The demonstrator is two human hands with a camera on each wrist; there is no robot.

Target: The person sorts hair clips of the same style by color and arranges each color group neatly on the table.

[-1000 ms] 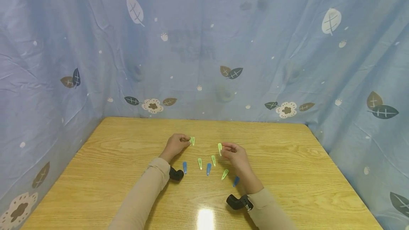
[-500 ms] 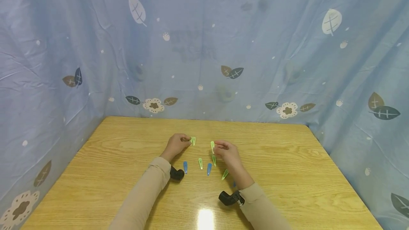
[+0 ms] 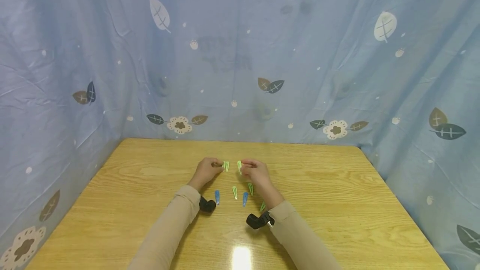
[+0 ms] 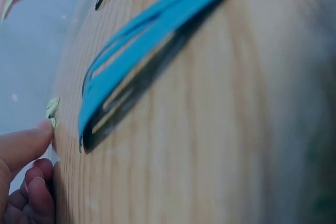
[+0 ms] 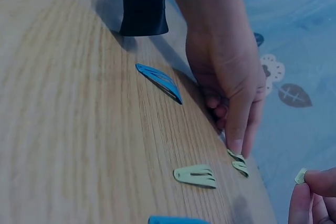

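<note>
My right hand (image 3: pixel 258 174) pinches a light green snap hair clip (image 3: pixel 239 167) between thumb and fingertips, held up off the table. In the right wrist view, those fingers and this clip (image 5: pixel 300 176) show at the lower right. Across from it, my left hand (image 3: pixel 207 173) rests at the table, thumb and finger closed on the edge of one green clip (image 3: pixel 223 165). A second green clip (image 3: pixel 227 166) lies right beside that one. The left wrist view shows the left thumb (image 4: pixel 26 142) at these clips, with a blue hair clip (image 4: pixel 152 40) large in the foreground.
Nearer me on the wooden table (image 3: pixel 150 157) lie two blue clips, the left one (image 3: pixel 217 197) and the right one (image 3: pixel 245 198). Among them are green clips (image 3: pixel 234 192), one (image 3: pixel 263 206) partly behind the right forearm. A patterned blue curtain (image 3: pixel 232 53) surrounds the table.
My right hand has moved left and slightly away from me with its green clip, closer to the left hand. The right forearm now covers one blue clip. The left hand has stayed still.
</note>
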